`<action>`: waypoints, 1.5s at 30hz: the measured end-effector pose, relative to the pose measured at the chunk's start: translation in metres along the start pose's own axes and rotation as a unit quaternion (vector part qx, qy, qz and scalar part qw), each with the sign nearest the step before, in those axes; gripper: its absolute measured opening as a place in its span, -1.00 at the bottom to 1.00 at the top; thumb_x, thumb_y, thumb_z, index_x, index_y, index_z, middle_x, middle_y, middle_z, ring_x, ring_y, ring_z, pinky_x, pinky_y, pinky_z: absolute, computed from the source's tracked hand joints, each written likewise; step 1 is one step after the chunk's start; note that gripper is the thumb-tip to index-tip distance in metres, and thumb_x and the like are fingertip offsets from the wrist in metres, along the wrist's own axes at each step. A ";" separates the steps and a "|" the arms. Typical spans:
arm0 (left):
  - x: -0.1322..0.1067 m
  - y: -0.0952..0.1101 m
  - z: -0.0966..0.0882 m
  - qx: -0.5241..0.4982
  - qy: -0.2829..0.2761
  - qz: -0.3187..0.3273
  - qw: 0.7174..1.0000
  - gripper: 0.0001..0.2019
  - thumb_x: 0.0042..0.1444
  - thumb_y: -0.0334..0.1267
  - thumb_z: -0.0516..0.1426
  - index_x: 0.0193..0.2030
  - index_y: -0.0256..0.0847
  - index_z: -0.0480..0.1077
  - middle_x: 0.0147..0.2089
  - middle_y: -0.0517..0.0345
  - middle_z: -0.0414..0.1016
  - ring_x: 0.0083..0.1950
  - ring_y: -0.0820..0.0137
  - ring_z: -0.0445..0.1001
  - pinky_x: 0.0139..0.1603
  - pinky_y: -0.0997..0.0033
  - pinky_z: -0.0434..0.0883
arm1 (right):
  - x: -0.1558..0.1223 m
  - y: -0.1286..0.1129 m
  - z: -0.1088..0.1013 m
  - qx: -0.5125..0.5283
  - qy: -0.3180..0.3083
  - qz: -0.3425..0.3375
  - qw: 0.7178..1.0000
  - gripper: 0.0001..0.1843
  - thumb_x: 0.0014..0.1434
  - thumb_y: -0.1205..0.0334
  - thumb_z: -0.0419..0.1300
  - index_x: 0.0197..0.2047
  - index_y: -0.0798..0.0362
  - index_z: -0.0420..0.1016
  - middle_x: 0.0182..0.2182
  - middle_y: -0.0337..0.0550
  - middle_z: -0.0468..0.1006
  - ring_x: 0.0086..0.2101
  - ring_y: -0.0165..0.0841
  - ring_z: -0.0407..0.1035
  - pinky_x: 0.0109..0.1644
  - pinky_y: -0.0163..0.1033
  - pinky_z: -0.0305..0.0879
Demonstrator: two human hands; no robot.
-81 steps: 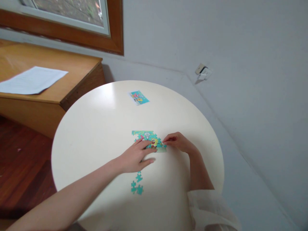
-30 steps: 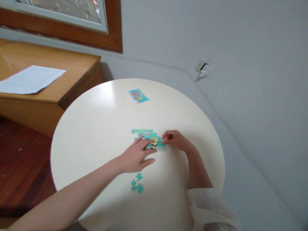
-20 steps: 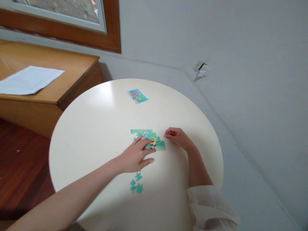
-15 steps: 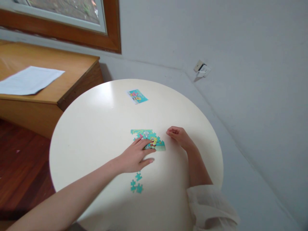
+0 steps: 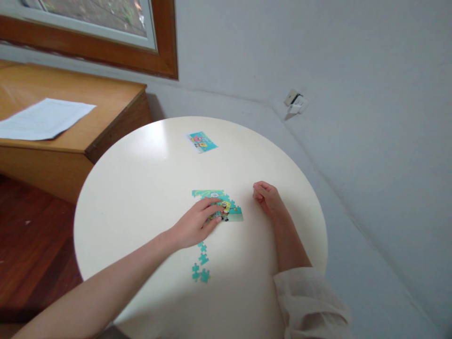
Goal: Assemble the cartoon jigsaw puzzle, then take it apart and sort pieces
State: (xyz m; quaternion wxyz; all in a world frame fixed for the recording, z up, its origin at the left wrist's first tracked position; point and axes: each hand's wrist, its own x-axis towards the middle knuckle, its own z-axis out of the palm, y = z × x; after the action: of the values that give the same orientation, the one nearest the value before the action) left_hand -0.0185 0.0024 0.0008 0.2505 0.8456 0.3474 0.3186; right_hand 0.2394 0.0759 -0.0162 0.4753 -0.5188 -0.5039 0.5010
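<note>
A partly assembled jigsaw puzzle (image 5: pixel 231 210) with cartoon figures on a teal ground lies on the white round table (image 5: pixel 123 202). My left hand (image 5: pixel 196 221) rests over its left part with the fingers stretched out, covering some of the picture. Right of the puzzle, apart from it, my right hand (image 5: pixel 267 197) is closed with its fingers curled in; whatever may be inside is hidden. Several loose teal puzzle pieces (image 5: pixel 204 275) lie below my left hand, towards me.
Farther back on the table is a small picture card (image 5: pixel 202 142) with the same kind of cartoon. A wooden bench (image 5: pixel 116 96) with a white paper (image 5: pixel 49 117) stands at the left. The wall (image 5: pixel 353 94) runs close behind and to the right.
My left thumb has moved up onto the puzzle and the fingers have drawn nearer together, uncovering another loose piece below. My right hand has shifted slightly right, with its fingers curled more.
</note>
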 end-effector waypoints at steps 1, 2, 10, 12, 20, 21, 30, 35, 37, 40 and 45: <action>0.001 -0.001 -0.001 -0.012 0.017 -0.017 1.000 -0.73 0.24 -0.26 -0.05 -0.03 -0.27 0.37 0.09 -0.15 0.34 0.12 0.24 0.34 0.11 0.18 0.34 | 0.000 0.000 0.000 0.004 -0.001 -0.003 1.000 -0.61 -0.13 -0.10 0.30 -0.50 0.03 0.30 -0.71 -0.46 0.02 -0.65 -0.55 -0.06 -0.58 -0.33 -0.10; 0.001 -0.001 -0.002 -0.023 0.035 -0.033 0.999 -0.75 0.24 -0.27 -0.05 -0.08 -0.26 0.39 0.05 -0.13 0.36 0.09 0.26 0.36 0.09 0.20 0.35 | 0.000 0.000 0.000 0.008 -0.002 -0.005 1.000 -0.60 -0.13 -0.10 0.30 -0.51 0.03 0.29 -0.71 -0.46 0.01 -0.65 -0.55 -0.07 -0.58 -0.33 -0.10; 0.008 -0.001 -0.015 -0.056 0.176 -0.125 0.975 -0.91 0.09 -0.28 0.04 -0.39 -0.21 0.32 -0.34 0.12 0.39 -0.27 0.37 0.38 -0.21 0.37 0.35 | 0.000 -0.003 0.001 0.028 0.001 -0.005 1.000 -0.57 -0.16 -0.13 0.32 -0.56 0.01 0.26 -0.72 -0.45 -0.03 -0.65 -0.54 -0.12 -0.59 -0.33 -0.11; 0.009 -0.001 -0.018 -0.066 0.191 -0.151 0.968 -0.92 0.05 -0.28 0.04 -0.41 -0.20 0.29 -0.38 0.16 0.37 -0.30 0.38 0.36 -0.24 0.39 0.33 | 0.000 -0.003 0.001 0.019 0.001 -0.008 1.000 -0.57 -0.15 -0.14 0.30 -0.55 0.00 0.26 -0.71 -0.45 -0.03 -0.65 -0.54 -0.11 -0.59 -0.32 -0.10; 0.009 -0.003 -0.023 -0.132 0.226 -0.184 0.947 -0.95 -0.07 -0.31 0.05 -0.50 -0.20 0.25 -0.46 0.23 0.34 -0.34 0.41 0.32 -0.24 0.41 0.27 | 0.000 -0.003 0.000 0.042 -0.003 -0.008 0.999 -0.54 -0.13 -0.19 0.29 -0.54 0.01 0.25 -0.71 -0.46 -0.03 -0.66 -0.55 -0.11 -0.59 -0.33 -0.06; 0.009 -0.004 -0.023 -0.142 0.230 -0.182 0.945 -0.95 -0.09 -0.32 0.05 -0.51 -0.19 0.23 -0.46 0.23 0.34 -0.35 0.42 0.32 -0.24 0.41 0.26 | 0.000 -0.003 0.001 0.049 -0.002 -0.005 0.999 -0.54 -0.14 -0.20 0.30 -0.54 0.01 0.26 -0.71 -0.46 -0.04 -0.66 -0.54 -0.12 -0.59 -0.33 -0.07; 0.012 -0.010 -0.026 -0.247 0.323 -0.183 0.895 -0.87 -0.13 -0.30 0.11 -0.57 -0.20 0.21 -0.50 0.26 0.32 -0.41 0.47 0.30 -0.33 0.45 0.26 | 0.000 -0.004 0.001 0.047 0.001 -0.005 0.999 -0.54 -0.12 -0.20 0.28 -0.55 0.00 0.25 -0.72 -0.46 -0.05 -0.67 -0.54 -0.13 -0.60 -0.32 -0.06; 0.014 -0.014 -0.029 -0.297 0.382 -0.238 0.842 -0.85 -0.10 -0.29 0.13 -0.55 -0.18 0.20 -0.62 0.33 0.29 -0.51 0.50 0.28 -0.41 0.49 0.23 | 0.001 -0.004 0.000 0.044 0.001 -0.008 0.999 -0.53 -0.10 -0.22 0.27 -0.54 0.00 0.25 -0.71 -0.46 -0.06 -0.67 -0.53 -0.12 -0.61 -0.32 -0.04; 0.014 -0.015 -0.029 -0.322 0.378 -0.241 0.834 -0.84 -0.13 -0.32 0.12 -0.57 -0.18 0.17 -0.64 0.33 0.29 -0.51 0.50 0.29 -0.40 0.49 0.24 | 0.001 -0.004 0.000 0.057 0.003 -0.004 0.998 -0.54 -0.12 -0.19 0.29 -0.54 0.00 0.26 -0.72 -0.46 -0.06 -0.67 -0.54 -0.12 -0.61 -0.32 -0.05; 0.015 -0.014 -0.029 -0.347 0.368 -0.245 0.827 -0.82 -0.18 -0.37 0.11 -0.63 -0.19 0.12 -0.66 0.33 0.26 -0.52 0.51 0.29 -0.40 0.50 0.23 | 0.000 -0.004 0.000 0.066 0.002 -0.001 0.998 -0.55 -0.11 -0.16 0.31 -0.55 0.01 0.27 -0.72 -0.46 -0.04 -0.66 -0.54 -0.12 -0.60 -0.33 -0.04; 0.016 -0.012 -0.031 -0.350 0.365 -0.245 0.827 -0.78 -0.21 -0.40 0.09 -0.67 -0.19 0.07 -0.68 0.33 0.22 -0.54 0.53 0.24 -0.44 0.50 0.19 | 0.000 -0.003 -0.001 0.073 -0.002 -0.001 0.997 -0.57 -0.10 -0.14 0.31 -0.54 0.02 0.28 -0.73 -0.46 -0.04 -0.66 -0.54 -0.10 -0.60 -0.33 -0.05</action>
State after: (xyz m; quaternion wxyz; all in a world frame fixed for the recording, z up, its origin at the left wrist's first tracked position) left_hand -0.0370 0.0279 0.0193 0.4548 0.4098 0.4745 0.6325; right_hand 0.2403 0.0765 -0.0135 0.5113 -0.4817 -0.4672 0.5368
